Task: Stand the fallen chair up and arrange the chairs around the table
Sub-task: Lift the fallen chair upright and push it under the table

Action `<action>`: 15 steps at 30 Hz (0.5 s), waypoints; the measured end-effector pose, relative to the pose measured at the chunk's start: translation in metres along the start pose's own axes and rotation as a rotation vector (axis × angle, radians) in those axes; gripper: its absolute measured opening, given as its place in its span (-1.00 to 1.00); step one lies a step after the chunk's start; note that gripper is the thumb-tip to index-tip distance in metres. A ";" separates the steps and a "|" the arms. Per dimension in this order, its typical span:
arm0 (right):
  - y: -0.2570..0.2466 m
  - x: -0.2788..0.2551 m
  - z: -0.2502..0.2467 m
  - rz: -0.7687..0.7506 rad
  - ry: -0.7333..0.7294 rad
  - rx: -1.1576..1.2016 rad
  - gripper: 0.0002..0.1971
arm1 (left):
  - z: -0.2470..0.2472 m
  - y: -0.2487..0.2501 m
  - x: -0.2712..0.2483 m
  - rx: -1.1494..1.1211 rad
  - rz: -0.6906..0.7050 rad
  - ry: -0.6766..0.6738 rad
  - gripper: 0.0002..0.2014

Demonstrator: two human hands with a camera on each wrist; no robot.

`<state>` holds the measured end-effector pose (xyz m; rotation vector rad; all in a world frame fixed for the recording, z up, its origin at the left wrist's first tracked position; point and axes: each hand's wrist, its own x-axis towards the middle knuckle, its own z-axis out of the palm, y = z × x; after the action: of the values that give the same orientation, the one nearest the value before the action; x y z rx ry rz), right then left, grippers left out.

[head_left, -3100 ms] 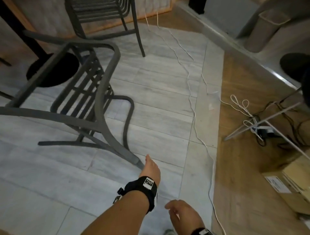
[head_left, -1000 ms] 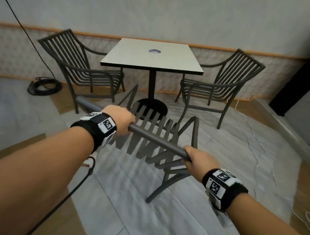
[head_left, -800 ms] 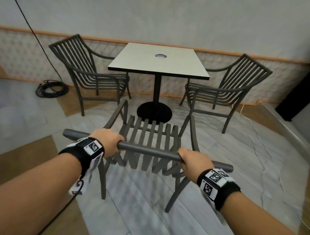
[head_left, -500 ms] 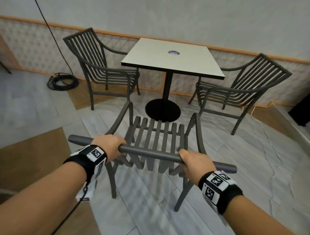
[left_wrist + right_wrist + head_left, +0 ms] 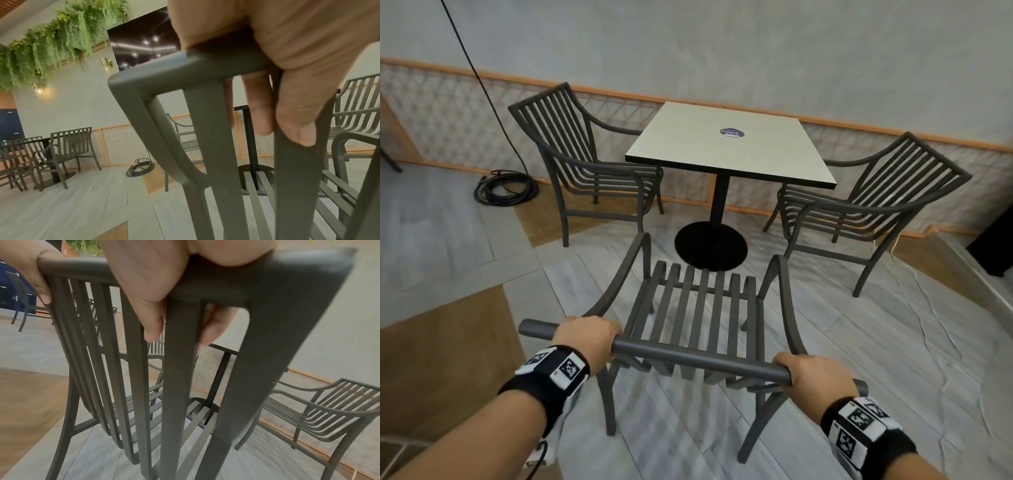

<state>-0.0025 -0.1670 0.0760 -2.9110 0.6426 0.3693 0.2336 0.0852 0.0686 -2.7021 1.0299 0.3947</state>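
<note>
A dark grey slatted armchair (image 5: 698,308) stands upright on the tiled floor, facing the square pale table (image 5: 726,144). My left hand (image 5: 589,337) grips the left part of its top rail (image 5: 688,358), and my right hand (image 5: 810,375) grips the right part. In the left wrist view my fingers (image 5: 263,113) curl over the top rail (image 5: 164,71) near its corner. The right wrist view shows my fingers (image 5: 152,324) wrapped round the rail (image 5: 226,287) between the back slats. Two matching armchairs stand at the table, one on the left (image 5: 585,168) and one on the right (image 5: 866,205).
The table's black round base (image 5: 710,245) lies just past the held chair's seat front. A coiled black cable (image 5: 505,186) lies by the wall at left, and thin white cords (image 5: 935,322) trail over the floor at right. Another table set (image 5: 47,154) stands farther left.
The chair, lying on the floor three seconds ago, now stands upright in both my hands. Over the last second it has turned square to the table and moved closer to it.
</note>
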 end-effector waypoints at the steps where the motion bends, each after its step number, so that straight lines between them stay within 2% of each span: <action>1: 0.003 0.006 -0.004 0.002 -0.001 -0.004 -0.91 | -0.004 0.001 0.006 0.010 0.006 -0.002 -0.85; 15: 0.078 0.161 -0.056 -0.070 0.017 0.037 -0.94 | -0.069 0.023 0.166 -0.029 -0.020 0.012 -0.89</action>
<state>0.1170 -0.3112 0.0810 -2.8955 0.5425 0.3218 0.3489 -0.0541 0.0772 -2.7410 1.0067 0.3934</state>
